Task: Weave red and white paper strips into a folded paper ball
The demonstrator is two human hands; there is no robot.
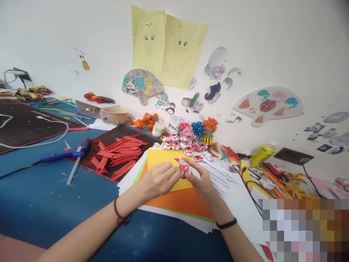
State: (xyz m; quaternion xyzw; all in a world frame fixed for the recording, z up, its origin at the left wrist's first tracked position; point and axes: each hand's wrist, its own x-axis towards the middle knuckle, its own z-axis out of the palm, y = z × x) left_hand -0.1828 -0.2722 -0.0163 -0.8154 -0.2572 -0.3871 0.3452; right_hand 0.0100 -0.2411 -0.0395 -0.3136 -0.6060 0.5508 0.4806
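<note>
A: Pinching that small red-and-white folded paper piece (184, 169) from both sides, are they?

B: Yes. The left hand (160, 179) has its fingers curled and closed on the near-left edge, the right hand (200, 180) grips the other edge, so the piece sits between the fingertips, raised just above the stack of coloured sheets (180, 203). I'd judge two-sided pressure keeps a crease from springing open.

A: Why work over the sheets?

B: They give a flat, clean pad on the blue bench (49, 203), and the next paper is right underneath.

A: And the row behind?

B: Finished red-and-white pieces (185, 145) are lined up just beyond the hands, near the paper flowers (200, 128). Red paper strips (120, 153) lie on a dark mat to the left, beside the blue glue gun (65, 154), well clear of the hands.
</note>
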